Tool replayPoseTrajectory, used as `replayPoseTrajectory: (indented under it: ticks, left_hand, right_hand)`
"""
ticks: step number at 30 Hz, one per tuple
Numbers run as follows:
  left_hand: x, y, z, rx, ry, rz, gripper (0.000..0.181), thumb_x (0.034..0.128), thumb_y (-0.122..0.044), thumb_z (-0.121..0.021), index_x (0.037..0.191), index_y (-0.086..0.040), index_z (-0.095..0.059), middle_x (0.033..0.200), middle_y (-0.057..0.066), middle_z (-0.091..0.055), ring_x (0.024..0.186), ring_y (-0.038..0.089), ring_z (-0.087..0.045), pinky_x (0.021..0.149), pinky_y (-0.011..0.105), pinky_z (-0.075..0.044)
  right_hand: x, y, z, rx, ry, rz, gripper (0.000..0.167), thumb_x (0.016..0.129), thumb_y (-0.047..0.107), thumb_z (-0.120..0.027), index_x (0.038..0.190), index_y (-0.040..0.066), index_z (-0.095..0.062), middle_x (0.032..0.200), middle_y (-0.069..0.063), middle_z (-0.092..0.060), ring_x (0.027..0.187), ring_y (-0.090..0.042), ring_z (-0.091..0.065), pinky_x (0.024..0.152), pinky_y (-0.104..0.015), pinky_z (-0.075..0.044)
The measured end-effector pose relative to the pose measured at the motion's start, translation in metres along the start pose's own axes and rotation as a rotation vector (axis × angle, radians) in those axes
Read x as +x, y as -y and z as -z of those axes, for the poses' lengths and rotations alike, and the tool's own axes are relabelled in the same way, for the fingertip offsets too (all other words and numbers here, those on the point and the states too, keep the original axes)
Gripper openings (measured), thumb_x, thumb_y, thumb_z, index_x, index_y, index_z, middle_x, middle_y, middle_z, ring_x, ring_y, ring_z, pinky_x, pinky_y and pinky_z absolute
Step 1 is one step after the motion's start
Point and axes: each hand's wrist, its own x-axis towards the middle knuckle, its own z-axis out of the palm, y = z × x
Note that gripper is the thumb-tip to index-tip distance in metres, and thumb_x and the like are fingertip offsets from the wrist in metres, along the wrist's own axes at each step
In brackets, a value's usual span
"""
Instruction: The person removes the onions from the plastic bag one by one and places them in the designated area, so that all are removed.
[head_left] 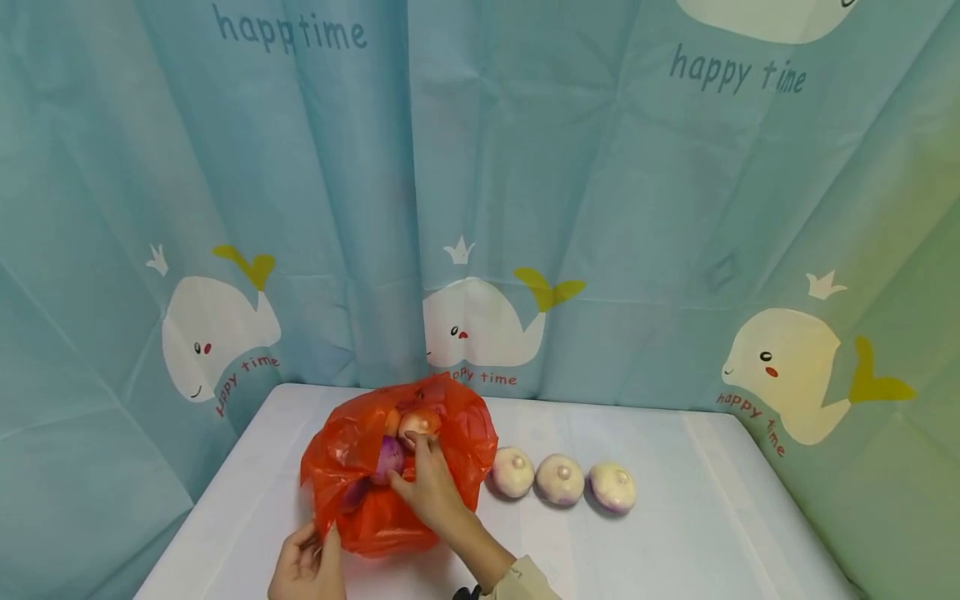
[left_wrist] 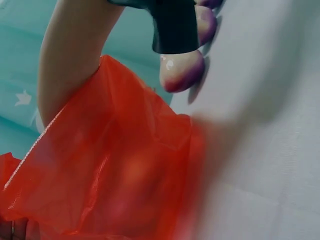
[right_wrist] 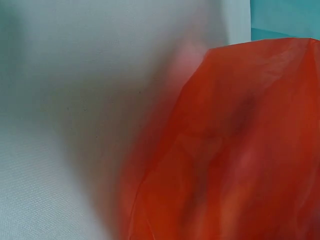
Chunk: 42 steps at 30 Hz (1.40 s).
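Observation:
A red plastic bag [head_left: 352, 442] stands with its mouth spread on the left part of the table. My left hand [head_left: 307, 567] pinches the bag's near left rim between thumb and fingers. Inside the mouth, my right hand [head_left: 429, 490] has its thumb at a purple round item [head_left: 388, 458] and its fingers at a pale turnip [head_left: 418, 423], spread apart. The bag's film hides the right hand in the right wrist view. To the bag's right, a row of three white-and-purple turnips lies on the table: a near one [head_left: 512, 472], a middle one [head_left: 560, 480] and an outer one [head_left: 612, 487].
The white table [head_left: 675, 517] reaches back to a blue curtain [head_left: 637, 208] printed with whales. A black wrist mount [left_wrist: 175, 25] on the right arm shows in the left wrist view.

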Motion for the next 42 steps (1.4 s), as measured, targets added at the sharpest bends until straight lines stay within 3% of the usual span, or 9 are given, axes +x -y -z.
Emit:
replayPoseTrajectory:
  ticks: [5, 10, 15, 21, 30, 36, 42]
  left_hand:
    - [-0.002, 0.004, 0.001, -0.043, -0.018, 0.02, 0.016, 0.081, 0.007, -0.065, 0.095, 0.014, -0.06, 0.072, -0.016, -0.057, 0.065, -0.008, -0.053, 0.058, 0.005, -0.044]
    - [-0.002, 0.01, 0.004, -0.101, 0.001, 0.001, 0.009, 0.0805, 0.009, -0.063, 0.089, 0.007, -0.061, 0.072, -0.013, -0.06, 0.066, -0.006, -0.055, 0.057, 0.007, -0.045]
    - [-0.004, 0.016, 0.004, -0.161, 0.026, -0.007, 0.015, 0.0788, 0.014, -0.061, 0.085, 0.0, -0.061, 0.07, -0.015, -0.059, 0.066, -0.003, -0.056, 0.057, 0.008, -0.045]
    - [-0.004, 0.019, 0.004, -0.137, 0.026, 0.003, 0.012, 0.0797, 0.013, -0.06, 0.087, 0.004, -0.061, 0.07, -0.01, -0.06, 0.065, -0.003, -0.055, 0.056, 0.008, -0.045]
    - [-0.005, 0.021, 0.004, -0.242, 0.045, -0.071, 0.034, 0.076, 0.02, -0.057, 0.088, -0.011, -0.06, 0.073, -0.011, -0.058, 0.067, -0.001, -0.055, 0.059, 0.007, -0.044]
    - [-0.006, 0.02, 0.002, -0.154, 0.041, -0.019, 0.021, 0.0794, 0.017, -0.058, 0.095, 0.002, -0.057, 0.074, -0.011, -0.056, 0.069, -0.001, -0.054, 0.06, 0.007, -0.044]
    - [-0.008, 0.018, 0.001, -0.189, 0.03, -0.02, 0.02, 0.079, 0.019, -0.057, 0.09, 0.002, -0.058, 0.072, -0.011, -0.057, 0.069, -0.002, -0.055, 0.06, 0.007, -0.045]
  right_hand:
    - [0.0, 0.001, -0.003, -0.049, 0.008, -0.004, 0.051, 0.081, 0.013, -0.074, 0.123, -0.001, -0.049, 0.116, -0.016, -0.05, 0.105, -0.028, -0.054, 0.094, -0.036, -0.045]
    - [0.0, -0.001, -0.005, -0.046, 0.026, -0.032, 0.054, 0.08, 0.013, -0.075, 0.124, -0.002, -0.049, 0.115, -0.016, -0.048, 0.102, -0.028, -0.054, 0.092, -0.037, -0.047]
    - [0.0, -0.007, -0.009, -0.071, 0.057, -0.076, 0.057, 0.078, 0.014, -0.077, 0.125, -0.001, -0.048, 0.114, -0.015, -0.046, 0.099, -0.029, -0.055, 0.089, -0.039, -0.049]
    - [-0.001, -0.011, -0.016, -0.095, 0.11, -0.14, 0.064, 0.077, 0.019, -0.079, 0.129, 0.002, -0.047, 0.116, -0.014, -0.046, 0.101, -0.031, -0.052, 0.087, -0.042, -0.05]
    - [0.003, -0.014, -0.025, -0.119, 0.104, -0.075, 0.066, 0.076, 0.024, -0.08, 0.13, 0.006, -0.047, 0.114, -0.008, -0.043, 0.1, -0.026, -0.052, 0.087, -0.037, -0.05]
    - [0.005, -0.02, -0.031, -0.217, 0.076, 0.001, 0.07, 0.072, 0.028, -0.083, 0.128, 0.004, -0.049, 0.11, -0.011, -0.047, 0.097, -0.025, -0.051, 0.085, -0.031, -0.05]
    - [0.007, -0.023, -0.033, -0.245, 0.081, 0.021, 0.071, 0.072, 0.03, -0.083, 0.128, 0.003, -0.048, 0.111, -0.012, -0.047, 0.098, -0.026, -0.049, 0.085, -0.03, -0.05]
